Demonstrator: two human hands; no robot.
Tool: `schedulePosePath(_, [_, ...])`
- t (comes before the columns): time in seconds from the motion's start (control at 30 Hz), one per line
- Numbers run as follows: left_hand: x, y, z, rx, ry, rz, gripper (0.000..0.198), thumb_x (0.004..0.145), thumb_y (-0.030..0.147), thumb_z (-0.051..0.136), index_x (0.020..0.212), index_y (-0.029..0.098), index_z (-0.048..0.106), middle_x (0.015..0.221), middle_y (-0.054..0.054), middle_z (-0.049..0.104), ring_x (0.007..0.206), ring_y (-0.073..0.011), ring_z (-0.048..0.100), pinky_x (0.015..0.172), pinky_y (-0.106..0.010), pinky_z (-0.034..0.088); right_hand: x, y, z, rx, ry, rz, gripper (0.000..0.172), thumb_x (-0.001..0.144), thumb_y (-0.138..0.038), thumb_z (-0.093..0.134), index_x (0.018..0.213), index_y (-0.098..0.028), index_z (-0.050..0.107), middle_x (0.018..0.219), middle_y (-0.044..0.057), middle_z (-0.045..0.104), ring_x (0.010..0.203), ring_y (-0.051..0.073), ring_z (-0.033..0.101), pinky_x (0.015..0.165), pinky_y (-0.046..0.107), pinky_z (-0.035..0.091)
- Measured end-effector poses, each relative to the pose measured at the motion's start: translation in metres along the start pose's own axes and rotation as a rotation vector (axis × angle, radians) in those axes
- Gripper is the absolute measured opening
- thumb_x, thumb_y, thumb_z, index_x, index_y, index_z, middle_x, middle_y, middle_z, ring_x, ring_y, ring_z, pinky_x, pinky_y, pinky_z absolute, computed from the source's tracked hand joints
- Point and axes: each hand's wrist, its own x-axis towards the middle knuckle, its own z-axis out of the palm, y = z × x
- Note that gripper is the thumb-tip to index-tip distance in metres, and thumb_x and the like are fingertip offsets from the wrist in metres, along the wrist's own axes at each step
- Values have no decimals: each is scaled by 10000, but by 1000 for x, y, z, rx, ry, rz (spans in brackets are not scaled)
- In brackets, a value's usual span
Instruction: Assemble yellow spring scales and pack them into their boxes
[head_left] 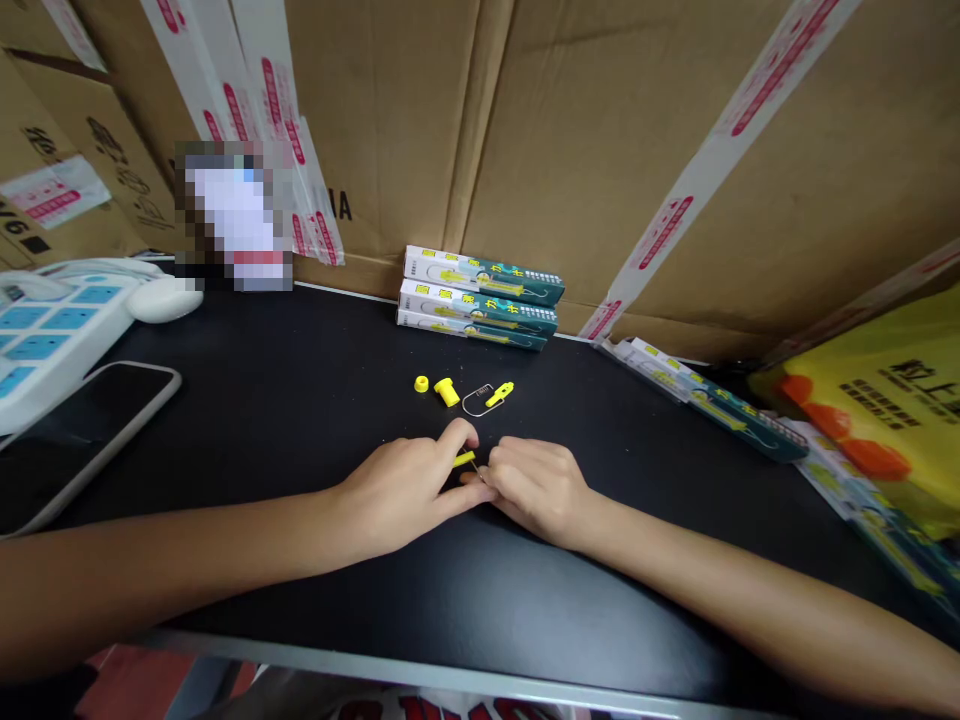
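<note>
Between the fingers of my left hand (pixel 401 492) is a narrow yellow plastic piece (pixel 464 459), mostly hidden by the hand. A thin metal wire (pixel 477 470) runs from that piece toward my right hand (pixel 541 487). My right fingers are curled closed around the wire's end, and the fingertips of both hands meet there. Just beyond the hands lie several loose parts on the black tabletop: a small yellow ring (pixel 421 384), a yellow flanged plug (pixel 447 392), a bent metal wire loop (pixel 466 402) and a flat yellow pointed piece (pixel 501 394) touching the loop.
Stacked printed boxes (pixel 477 318) stand at the back against cardboard (pixel 390 130). More such boxes (pixel 712 405) lie at right beside a yellow bag (pixel 892 390). At left are a phone (pixel 67 440), a power strip (pixel 52 335) and a white rounded object (pixel 165 299).
</note>
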Motion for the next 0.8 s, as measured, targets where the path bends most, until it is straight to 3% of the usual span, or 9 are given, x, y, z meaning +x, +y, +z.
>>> schedulePosePath(0.13, [-1,0,2,89,14,35,356,943,498,370,1149,211,415,716,-7,680,668,-288,691,533,-298,390,0,0,-2,-58,-17,-53,265,927,-152,517,668,-192,473,559,-24,450,541,125,363,508,280,264])
schedulePosePath(0.23, [-2,1,1,121,38,67,356,936,445,385,1193,199,396,739,-15,698,672,-290,698,528,-303,397,0,1,-1,1,-32,-13,214,935,-200,513,721,-190,500,610,-5,515,574,133,411,526,268,318])
schedulePosePath(0.4, [-3,1,1,135,30,104,566,917,412,421,1395,165,245,671,11,685,577,-253,680,488,-283,380,0,2,1,122,-75,152,119,924,-284,546,878,-176,529,760,36,614,677,147,517,609,256,422])
schedulePosePath(0.5, [-2,0,2,149,10,141,699,915,404,447,1473,169,96,683,17,694,573,-238,686,478,-265,385,1,3,1,107,-131,153,76,929,-210,512,875,-176,553,783,44,634,720,160,540,641,257,437])
schedulePosePath(0.57, [-2,0,1,190,4,166,723,924,403,447,1483,168,54,718,2,712,596,-250,698,480,-270,399,2,4,-1,92,-151,125,151,940,-171,472,818,-176,561,746,40,626,700,157,525,623,252,422])
schedulePosePath(0.67, [-3,1,0,249,-1,142,592,934,417,447,1412,148,225,769,-35,728,639,-274,712,487,-284,423,2,5,-2,54,-165,104,218,953,-140,433,782,-169,566,689,33,608,638,151,479,568,255,377])
schedulePosePath(0.8, [-4,2,-1,310,-6,89,327,939,429,466,1096,143,469,761,-57,716,643,-271,712,475,-280,432,0,7,-2,52,-177,121,223,960,-128,413,804,-160,570,681,33,601,610,143,459,549,255,351])
